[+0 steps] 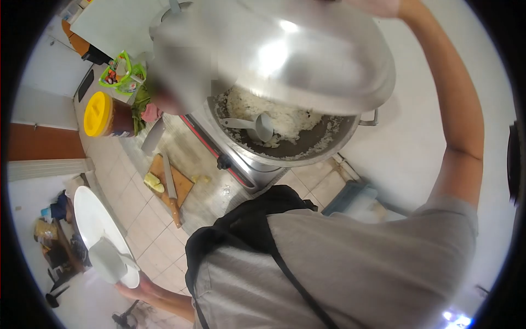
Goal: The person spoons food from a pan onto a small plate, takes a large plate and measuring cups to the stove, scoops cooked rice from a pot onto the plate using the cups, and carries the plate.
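Note:
My left hand [141, 288] grips the lower edge of a large white plate [90, 211], on which a small white cup-like piece [107, 260] rests. Raised at the top, my right hand [378, 6] holds a big shiny metal lid [323, 60]; its fingertips are at the frame's edge. Below the tilted lid, a wide metal pot [307, 160] stands on a gas stove [246, 175]. White rice [293, 123] lies inside the pot, with a grey ladle [264, 127] on it.
A wooden board [183, 189] carries a knife [169, 178] and cut pale-green pieces [154, 182]. Beyond it are a broad blade [153, 137], a yellow-lidded jar [97, 114] and a green basket [127, 68]. A blue-grey bin [350, 197] stands by the wall.

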Available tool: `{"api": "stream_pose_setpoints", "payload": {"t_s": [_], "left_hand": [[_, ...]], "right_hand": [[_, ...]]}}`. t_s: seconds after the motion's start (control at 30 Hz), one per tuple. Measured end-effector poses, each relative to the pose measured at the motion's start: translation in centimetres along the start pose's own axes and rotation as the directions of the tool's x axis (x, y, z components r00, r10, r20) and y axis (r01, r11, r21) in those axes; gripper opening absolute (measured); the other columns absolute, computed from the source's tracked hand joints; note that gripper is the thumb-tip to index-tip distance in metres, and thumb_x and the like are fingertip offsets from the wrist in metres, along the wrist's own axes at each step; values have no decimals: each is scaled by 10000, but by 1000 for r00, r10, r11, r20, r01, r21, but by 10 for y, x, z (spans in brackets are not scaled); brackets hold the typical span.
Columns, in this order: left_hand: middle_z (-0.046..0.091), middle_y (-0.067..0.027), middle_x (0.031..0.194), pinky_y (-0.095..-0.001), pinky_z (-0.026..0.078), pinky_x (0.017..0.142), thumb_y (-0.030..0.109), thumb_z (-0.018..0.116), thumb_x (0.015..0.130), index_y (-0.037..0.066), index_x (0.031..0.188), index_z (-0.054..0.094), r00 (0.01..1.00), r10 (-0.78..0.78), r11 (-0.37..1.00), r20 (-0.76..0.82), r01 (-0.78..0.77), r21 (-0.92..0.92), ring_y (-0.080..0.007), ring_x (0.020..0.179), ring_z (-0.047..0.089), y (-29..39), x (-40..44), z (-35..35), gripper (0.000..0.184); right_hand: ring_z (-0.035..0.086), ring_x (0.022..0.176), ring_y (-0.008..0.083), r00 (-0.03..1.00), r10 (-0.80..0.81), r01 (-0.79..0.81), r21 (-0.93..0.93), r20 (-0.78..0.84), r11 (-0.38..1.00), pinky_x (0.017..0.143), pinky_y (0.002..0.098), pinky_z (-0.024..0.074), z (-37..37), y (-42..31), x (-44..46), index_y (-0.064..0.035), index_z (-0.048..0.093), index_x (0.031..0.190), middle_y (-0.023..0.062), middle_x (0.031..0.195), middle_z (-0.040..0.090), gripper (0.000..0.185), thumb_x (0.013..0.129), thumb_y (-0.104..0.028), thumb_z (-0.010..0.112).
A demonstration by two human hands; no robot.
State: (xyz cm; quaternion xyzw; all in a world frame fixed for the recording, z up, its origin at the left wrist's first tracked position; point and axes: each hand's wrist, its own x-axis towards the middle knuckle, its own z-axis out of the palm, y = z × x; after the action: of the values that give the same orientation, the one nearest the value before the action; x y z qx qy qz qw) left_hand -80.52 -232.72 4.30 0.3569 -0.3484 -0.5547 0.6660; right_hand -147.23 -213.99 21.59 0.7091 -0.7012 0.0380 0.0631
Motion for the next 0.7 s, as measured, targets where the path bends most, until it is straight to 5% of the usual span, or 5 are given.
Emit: {"api": "stream_pose_setpoints", "payload": {"t_s": [0.13,0.2,0.33,0.4,0.7], "left_hand": [[650,-167,1063,-398,569,797,160,563,868,-71,1179,531,998,-64,998,31,64,-17,-267,941,662,2,5,-10,389],[651,-171,1064,-409,570,808,163,536,884,-73,1179,529,992,-93,993,80,98,-62,-267,944,663,2,4,-9,378],[616,-195,1144,-434,548,870,180,468,909,-75,1225,504,986,-111,990,124,121,-74,-300,1017,633,-8,-16,36,408],[577,-195,1217,-452,521,913,182,486,899,-60,1257,492,977,-141,990,-159,139,-22,-303,1082,597,-8,-16,40,432],[498,-121,1332,-399,464,992,442,391,996,19,1354,414,939,-343,937,-7,343,64,-263,1199,510,-65,-11,35,554]], "right_hand": [[626,816,236,993,-111,114,119,-34,986,742,372,519,53,-15,-7,-61,619,1103,110,915,652,366,962,-362,464],[548,880,282,1000,-28,30,182,-14,983,738,371,457,57,-45,-14,-88,570,1055,97,929,564,160,895,-93,557],[543,929,285,1000,12,-16,144,24,989,789,375,460,68,-69,-19,-116,572,1050,86,940,564,156,898,-87,550],[543,913,285,1000,12,-15,186,16,982,777,373,457,74,-80,-20,-106,570,1048,89,928,557,160,892,-76,553],[527,831,291,996,78,-88,244,51,966,712,391,430,77,-106,-16,-64,566,1031,99,874,544,173,861,-32,574]]}}
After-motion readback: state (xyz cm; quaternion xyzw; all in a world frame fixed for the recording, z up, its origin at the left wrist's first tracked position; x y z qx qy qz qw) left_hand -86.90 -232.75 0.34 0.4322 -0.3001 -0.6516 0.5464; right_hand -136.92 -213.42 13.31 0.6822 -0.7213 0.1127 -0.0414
